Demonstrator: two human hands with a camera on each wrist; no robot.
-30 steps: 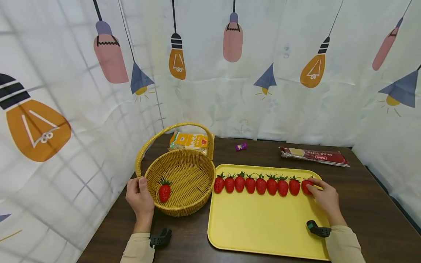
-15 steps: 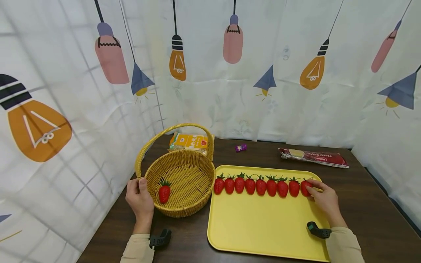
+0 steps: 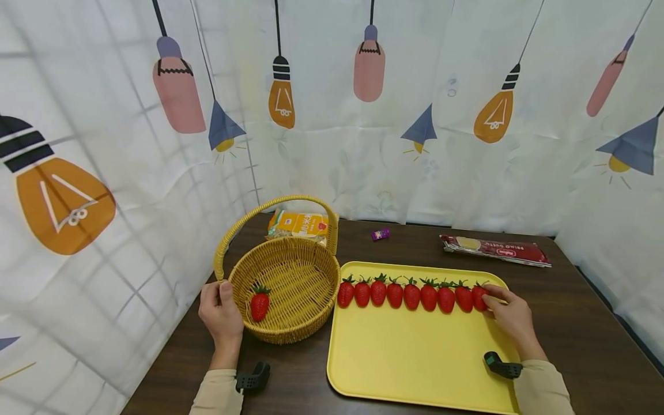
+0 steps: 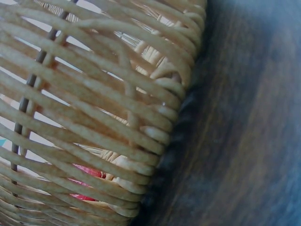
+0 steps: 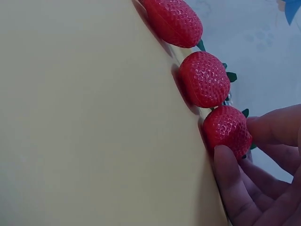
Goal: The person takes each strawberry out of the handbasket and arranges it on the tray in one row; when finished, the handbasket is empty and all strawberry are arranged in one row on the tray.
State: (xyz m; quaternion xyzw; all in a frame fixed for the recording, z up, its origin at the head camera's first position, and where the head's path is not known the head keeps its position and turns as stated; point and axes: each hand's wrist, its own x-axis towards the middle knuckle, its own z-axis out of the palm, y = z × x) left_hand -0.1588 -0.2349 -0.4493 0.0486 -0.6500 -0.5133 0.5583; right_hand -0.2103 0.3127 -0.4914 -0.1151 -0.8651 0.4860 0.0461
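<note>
At the basket's left side, my left hand grips the base of the handle of a yellow wicker basket. Inside the basket lies one strawberry; a bit of its red shows through the weave in the left wrist view, where the hand itself is out of sight. My right hand pinches the rightmost strawberry between thumb and fingers, down on the yellow tray. Several more strawberries form a row along the tray's far side, green leaves pointing away.
Behind the basket sits an orange-and-clear snack packet. A small purple wrapped candy and a long red biscuit packet lie beyond the tray on the dark wooden table. A printed curtain hangs behind.
My right hand has slid the rightmost strawberry slightly left, up against its neighbour in the row. The left hand and basket stay where they were.
</note>
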